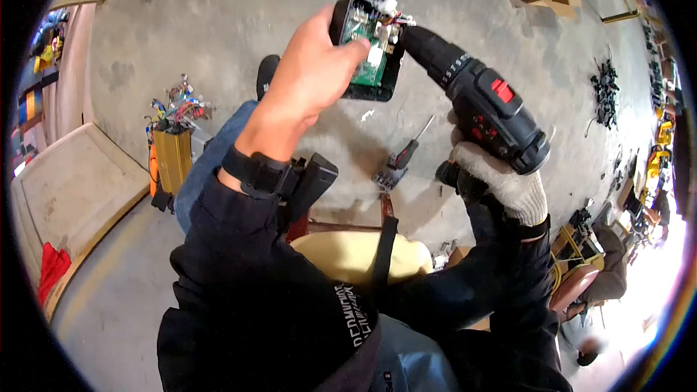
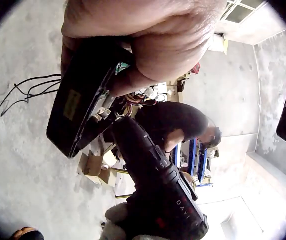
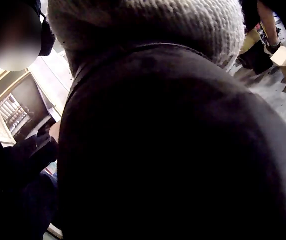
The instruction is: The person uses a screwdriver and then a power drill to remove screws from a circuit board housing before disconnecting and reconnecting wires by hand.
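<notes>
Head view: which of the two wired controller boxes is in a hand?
The black box, gripped and held up by the left hand; the gold box stands apart on the floor, untouched.

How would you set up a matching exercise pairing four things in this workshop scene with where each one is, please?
Things:
1. drill
2. controller box
3. screwdriver
4. yellow case

Places:
A. lying on the concrete floor
B. gripped in the bare left hand
C. standing on the floor, coloured wires on top
D. gripped in the gloved right hand

Pairs: 1-D, 2-B, 3-A, 4-C.
</notes>
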The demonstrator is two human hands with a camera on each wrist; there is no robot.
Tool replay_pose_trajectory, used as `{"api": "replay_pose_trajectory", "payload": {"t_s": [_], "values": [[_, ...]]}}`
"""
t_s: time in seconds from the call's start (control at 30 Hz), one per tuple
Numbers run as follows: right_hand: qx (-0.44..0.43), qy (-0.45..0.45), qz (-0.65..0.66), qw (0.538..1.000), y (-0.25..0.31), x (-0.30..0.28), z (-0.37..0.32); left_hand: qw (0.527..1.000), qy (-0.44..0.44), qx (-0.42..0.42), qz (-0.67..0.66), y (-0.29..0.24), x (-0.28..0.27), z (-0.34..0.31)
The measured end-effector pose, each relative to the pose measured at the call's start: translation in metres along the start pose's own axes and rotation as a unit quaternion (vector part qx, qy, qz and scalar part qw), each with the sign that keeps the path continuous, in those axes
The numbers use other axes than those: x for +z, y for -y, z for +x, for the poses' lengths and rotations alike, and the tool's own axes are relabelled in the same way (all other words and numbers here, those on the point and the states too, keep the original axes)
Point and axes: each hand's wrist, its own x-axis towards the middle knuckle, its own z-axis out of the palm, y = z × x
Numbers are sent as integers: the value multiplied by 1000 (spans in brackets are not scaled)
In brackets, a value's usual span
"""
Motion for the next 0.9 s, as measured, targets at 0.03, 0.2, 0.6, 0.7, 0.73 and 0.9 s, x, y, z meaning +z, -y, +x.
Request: {"api": "replay_pose_trajectory", "payload": {"t_s": [0.03,0.2,0.6,0.7,0.73,0.9], "values": [[-3,-10,14,1000,-2,1,-1,1000,6,8,18,1,-1,0],[1,-2,16,1000,6,4,-1,1000,4,21,2,-3,2,-4],[-15,-26,7,1000,3,3,2,998,-14,-14,57,-4,0,-2],[6,-36,25,999,10,5,0,999,-1,0,35,0,-1,0],[31,-37,27,998,12,5,-1,999,-3,-3,34,0,0,-1],[-18,-23,23,999,2,4,-1,999,-12,5,40,-1,-1,0]]}}
